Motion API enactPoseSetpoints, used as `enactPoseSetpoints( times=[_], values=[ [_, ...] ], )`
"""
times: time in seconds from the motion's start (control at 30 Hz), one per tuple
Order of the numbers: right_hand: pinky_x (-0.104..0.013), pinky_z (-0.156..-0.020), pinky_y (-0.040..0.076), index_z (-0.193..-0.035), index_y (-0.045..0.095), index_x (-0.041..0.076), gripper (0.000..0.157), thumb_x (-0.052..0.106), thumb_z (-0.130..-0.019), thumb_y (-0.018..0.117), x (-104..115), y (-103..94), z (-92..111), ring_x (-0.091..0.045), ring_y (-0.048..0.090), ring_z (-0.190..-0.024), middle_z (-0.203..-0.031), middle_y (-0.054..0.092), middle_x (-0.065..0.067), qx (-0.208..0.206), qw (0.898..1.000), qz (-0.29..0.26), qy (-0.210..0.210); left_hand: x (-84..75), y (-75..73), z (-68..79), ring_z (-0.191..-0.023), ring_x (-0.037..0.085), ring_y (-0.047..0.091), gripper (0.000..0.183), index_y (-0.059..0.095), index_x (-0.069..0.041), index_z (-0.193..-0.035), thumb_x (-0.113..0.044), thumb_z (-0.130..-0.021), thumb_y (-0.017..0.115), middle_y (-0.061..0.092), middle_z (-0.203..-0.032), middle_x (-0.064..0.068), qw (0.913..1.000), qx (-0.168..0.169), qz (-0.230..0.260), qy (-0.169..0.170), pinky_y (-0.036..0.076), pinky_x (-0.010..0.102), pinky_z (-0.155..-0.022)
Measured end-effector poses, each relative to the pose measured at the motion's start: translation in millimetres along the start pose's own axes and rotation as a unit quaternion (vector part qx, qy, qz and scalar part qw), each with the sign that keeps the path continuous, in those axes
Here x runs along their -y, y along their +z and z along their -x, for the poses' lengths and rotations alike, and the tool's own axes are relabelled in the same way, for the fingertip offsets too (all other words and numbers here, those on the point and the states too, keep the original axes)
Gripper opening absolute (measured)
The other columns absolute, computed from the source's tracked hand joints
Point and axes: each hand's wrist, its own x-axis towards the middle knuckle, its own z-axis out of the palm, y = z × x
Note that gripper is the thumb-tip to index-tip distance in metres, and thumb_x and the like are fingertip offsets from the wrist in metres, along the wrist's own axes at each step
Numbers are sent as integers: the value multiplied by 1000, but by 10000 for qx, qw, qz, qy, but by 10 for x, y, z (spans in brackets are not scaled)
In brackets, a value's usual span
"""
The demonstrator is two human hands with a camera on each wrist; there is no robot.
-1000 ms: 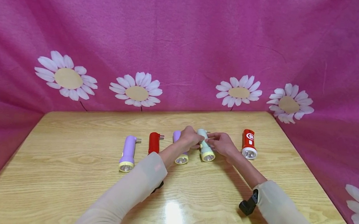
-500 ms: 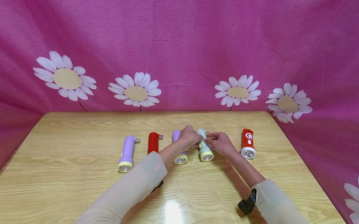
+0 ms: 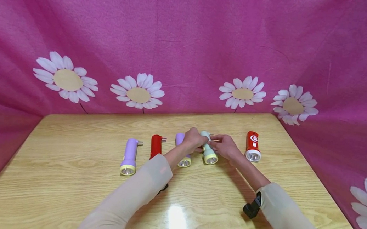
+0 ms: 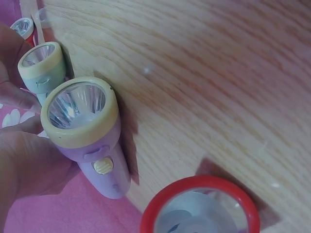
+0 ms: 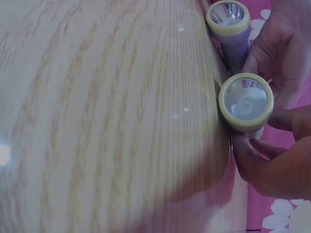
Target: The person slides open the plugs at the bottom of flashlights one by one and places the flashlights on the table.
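Observation:
A mint-green flashlight [image 3: 207, 150] with a pale yellow head lies on the table, its lens toward me and metal plug prongs out at its far end. My left hand [image 3: 194, 139] reaches over a purple flashlight [image 3: 184, 161] and holds the green one from its left side. From the other side my right hand [image 3: 226, 146] pinches the green body between thumb and fingers. In the right wrist view the green flashlight's lens [image 5: 246, 99] faces the camera, with fingers of both hands behind it. The purple flashlight's cream switch [image 4: 103, 166] shows in the left wrist view.
Another purple flashlight [image 3: 130, 157] with prongs lies at the left. Beside it a red flashlight [image 3: 156, 145] is partly hidden by my left sleeve. A red flashlight with a white head [image 3: 253, 146] lies at the right. A pink daisy-print cloth [image 3: 188, 51] surrounds the wooden table [image 3: 70, 184].

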Motion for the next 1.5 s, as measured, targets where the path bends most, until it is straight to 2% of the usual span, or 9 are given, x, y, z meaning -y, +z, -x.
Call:
enactPoseSetpoints(
  times=[0.47, 0.7, 0.83, 0.97, 1.13, 1.37, 1.5],
  values=[
    [-23, -73, 50, -123, 53, -3, 36, 14, -91, 56, 1, -13, 12, -16, 56, -88, -110, 58, -17, -19, 10000, 63, 22, -19, 7, -23, -68, 23, 63, 22, 51, 2, -97, -8, -82, 64, 55, -89, 14, 9999, -25, -126, -71, 56, 28, -58],
    [-31, -79, 53, -126, 46, -8, 42, 14, -92, 55, 41, -137, 29, -19, 59, -87, -108, 58, -21, 450, 9989, -117, -83, -15, 10, -6, -63, 24, 62, 21, 50, 3, -95, -5, -80, 63, 55, -88, 16, 10000, -42, -66, -62, 55, 27, -52],
    [-37, -83, 51, -127, 44, -10, 44, 14, -92, 55, 81, -265, 55, -19, 58, -84, -104, 55, -19, 599, 9978, -281, -104, -4, 2, -9, -65, 24, 63, 20, 51, 2, -94, -7, -82, 63, 56, -88, 15, 10000, -35, -32, -81, 56, 28, -55],
    [-40, -85, 50, -126, 45, -10, 44, 15, -91, 56, 97, -395, 82, -21, 59, -83, -108, 55, -23, 490, 9985, -227, -134, -3, 3, -16, -64, 23, 62, 18, 50, 2, -93, -6, -82, 62, 56, -86, 14, 10000, -5, -77, -40, 56, 28, -54],
    [-40, -85, 50, -126, 47, -8, 44, 19, -92, 56, 115, -556, 123, -26, 61, -91, -119, 53, -25, 270, 9995, 57, -120, -12, 11, -1, -62, 22, 61, 17, 50, 3, -92, -5, -81, 60, 56, -85, 15, 9999, 17, -108, 44, 54, 25, -50],
    [-33, -78, 53, -124, 47, -8, 44, 19, -92, 56, 135, -732, 160, -10, 61, -75, -103, 60, -16, -15, 9997, 175, -155, -4, 9, -5, -65, 24, 63, 18, 48, 1, -91, -5, -81, 62, 53, -86, 14, 10000, -37, -52, 42, 55, 27, -53],
    [-34, -76, 54, -124, 47, -9, 44, 18, -91, 57, 105, -811, 166, -8, 61, -72, -107, 59, -19, -138, 9996, 154, -183, -5, 8, 4, -65, 26, 64, 18, 46, 0, -89, -4, -80, 62, 51, -85, 14, 9999, -53, -66, 85, 55, 27, -53]
  ],
)
